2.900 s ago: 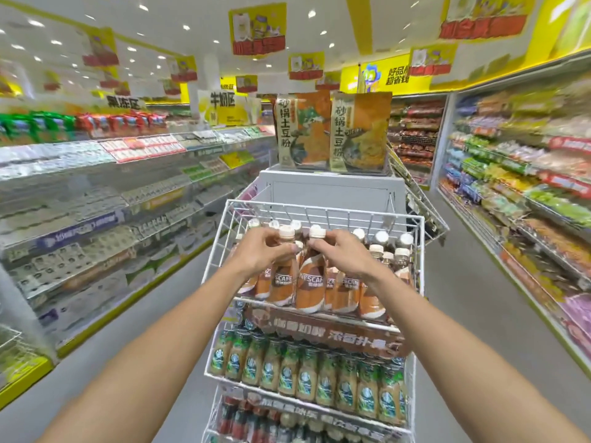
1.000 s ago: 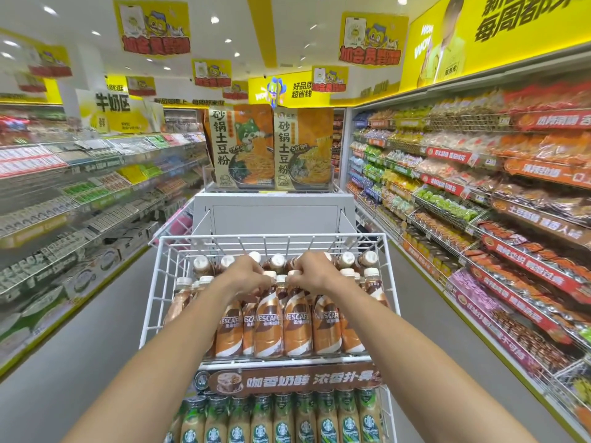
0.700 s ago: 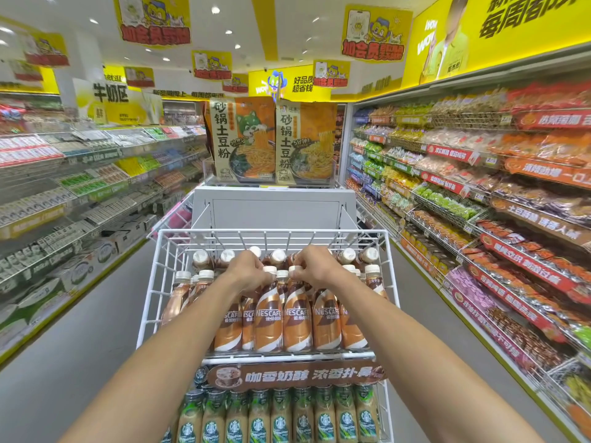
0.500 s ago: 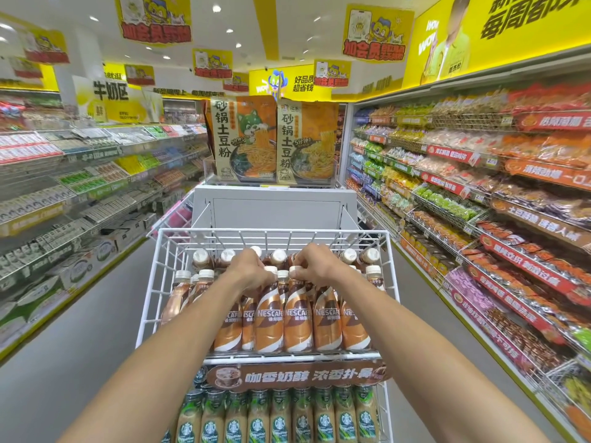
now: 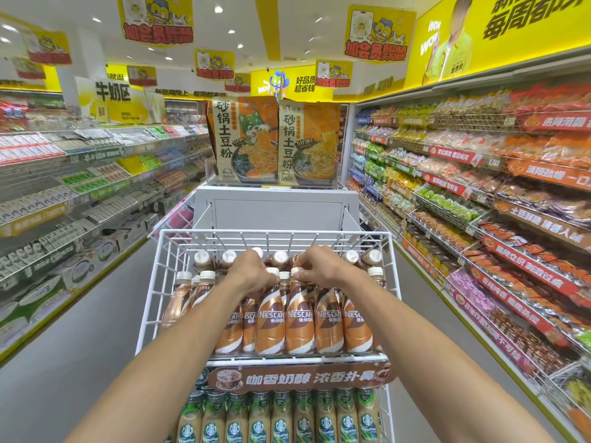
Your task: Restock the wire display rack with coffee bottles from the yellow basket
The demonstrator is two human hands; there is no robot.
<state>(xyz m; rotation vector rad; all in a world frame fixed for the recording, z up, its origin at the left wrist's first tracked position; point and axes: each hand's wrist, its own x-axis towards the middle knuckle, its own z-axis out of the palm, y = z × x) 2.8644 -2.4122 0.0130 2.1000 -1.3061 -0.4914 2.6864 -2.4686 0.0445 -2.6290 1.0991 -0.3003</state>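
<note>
Head cam: L hand [image 5: 251,272] & R hand [image 5: 321,266] each clamp round the white-capped necks of brown plastic Nescafé coffee bottles [image 5: 299,318], seating them front-row, top tier of the white wire display rack [image 5: 275,232]. Yellow basket not in view. Next, prob.: let go, fetch more for the left side.

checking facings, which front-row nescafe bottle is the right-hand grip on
The Nescafe bottle third from the front row's right end: its white cap alone is pinched in the right-hand grip.

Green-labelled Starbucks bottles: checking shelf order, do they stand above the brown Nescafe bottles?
No, the green-labelled Starbucks bottles fill the tier below the brown Nescafe bottles.
</note>
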